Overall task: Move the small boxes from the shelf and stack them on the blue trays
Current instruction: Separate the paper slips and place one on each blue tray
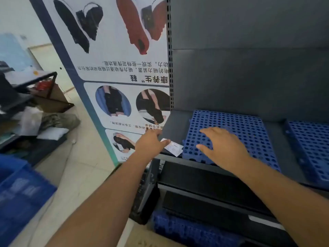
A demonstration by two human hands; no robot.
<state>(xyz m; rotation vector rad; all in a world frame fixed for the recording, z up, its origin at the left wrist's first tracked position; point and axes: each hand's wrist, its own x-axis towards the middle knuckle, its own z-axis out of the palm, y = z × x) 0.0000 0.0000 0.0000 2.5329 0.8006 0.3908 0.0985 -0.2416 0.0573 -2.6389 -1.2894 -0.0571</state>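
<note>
A blue perforated tray (pixel 245 129) lies flat on the dark grey shelf (pixel 173 129). My right hand (pixel 222 148) rests flat on the tray's near left part, fingers spread, holding nothing. My left hand (pixel 151 145) is at the shelf's left front corner, its fingers closed on the edge of a small white printed box or packet (pixel 175 147) that lies on the shelf just left of the tray. A second blue tray (pixel 309 145) sits on the shelf to the right, partly cut off by the frame.
A printed poster board (pixel 114 77) stands upright against the shelf's left side. Lower shelf levels (pixel 204 184) and another blue perforated piece (pixel 187 230) are below. A blue crate (pixel 19 193) and a cluttered low rack (pixel 35 104) stand on the tiled floor to the left.
</note>
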